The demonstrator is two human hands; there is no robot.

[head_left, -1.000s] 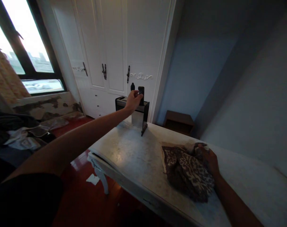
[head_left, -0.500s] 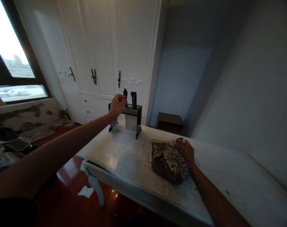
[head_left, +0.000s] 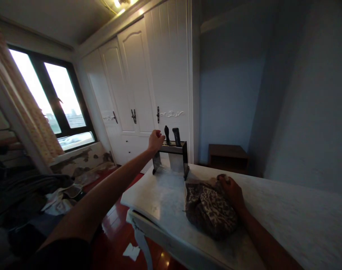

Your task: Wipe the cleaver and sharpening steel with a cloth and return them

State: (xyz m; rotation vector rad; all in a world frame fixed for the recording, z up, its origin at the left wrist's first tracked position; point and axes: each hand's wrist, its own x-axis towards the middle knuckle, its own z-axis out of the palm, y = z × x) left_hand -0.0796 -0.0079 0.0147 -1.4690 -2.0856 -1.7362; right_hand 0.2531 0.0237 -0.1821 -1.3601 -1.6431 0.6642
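Observation:
My left hand (head_left: 155, 140) is stretched far out with its fingers curled, at the left top edge of a black knife rack (head_left: 173, 159) that stands at the far end of the white table (head_left: 286, 225). Two dark knife handles (head_left: 172, 135) stick up from the rack, just right of my hand. Whether the fingers hold anything is unclear. My right hand (head_left: 232, 192) rests with bent fingers on the far edge of a crumpled brown patterned cloth (head_left: 208, 209) lying on the table.
White wardrobe doors (head_left: 148, 90) stand behind the rack. A dark low stand (head_left: 227, 155) sits in the corner by the blue wall. A window (head_left: 55, 101) and piled clothes (head_left: 32, 195) are at the left. Paper scraps (head_left: 131, 251) lie on the red floor.
My left hand has shifted from the knife handles to the rack's left edge. The view has tilted up and swung. My right hand stays on the cloth.

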